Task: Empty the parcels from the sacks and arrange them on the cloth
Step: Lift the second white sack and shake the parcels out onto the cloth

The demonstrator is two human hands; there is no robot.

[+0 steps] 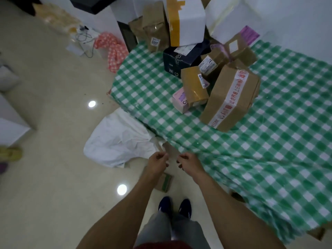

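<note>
A green-and-white checked cloth covers the floor at right. On its far part lies a pile of parcels: a large brown box with red-printed tape, a tan taped box, a pink box, a dark box and white boxes. A flat white sack lies on the floor by the cloth's near edge. My left hand and right hand hover close together above the floor, fingers loosely curled, with nothing visibly held.
A small brown box with a green strip lies on the floor under my hands, near my shoes. A red checked cloth and cables lie at the back left. Grey furniture stands at left.
</note>
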